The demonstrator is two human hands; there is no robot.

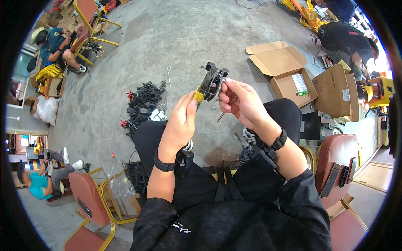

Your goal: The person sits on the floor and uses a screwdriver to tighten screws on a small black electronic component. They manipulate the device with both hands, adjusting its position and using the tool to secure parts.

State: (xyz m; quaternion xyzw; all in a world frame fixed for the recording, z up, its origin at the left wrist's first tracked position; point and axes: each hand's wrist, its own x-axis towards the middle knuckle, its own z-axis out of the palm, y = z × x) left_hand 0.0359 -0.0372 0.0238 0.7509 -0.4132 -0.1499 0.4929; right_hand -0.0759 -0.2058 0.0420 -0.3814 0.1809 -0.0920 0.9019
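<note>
Above my knees, my left hand [183, 113] is wrapped round the yellow and green handle end of a black-headed hand tool [212, 81]. Its ridged dark head points up and away from me. Close against the right side of that head is my right hand [243, 102], with thumb and fingertips pinched together at its edge. A thin dark rod [220, 117] sticks out below the curled fingers of this hand, slanting down to the left. Whether it is a wire or a tool shaft I cannot tell. The fingers hide where the rod meets the tool.
Bundled black cables [144, 100] lie on the floor left of my knees. An open cardboard box [289, 71] stands ahead on the right, beside a taller carton [335, 90]. Red chairs [86, 194] flank me. Other people [345, 39] work around the room's edges.
</note>
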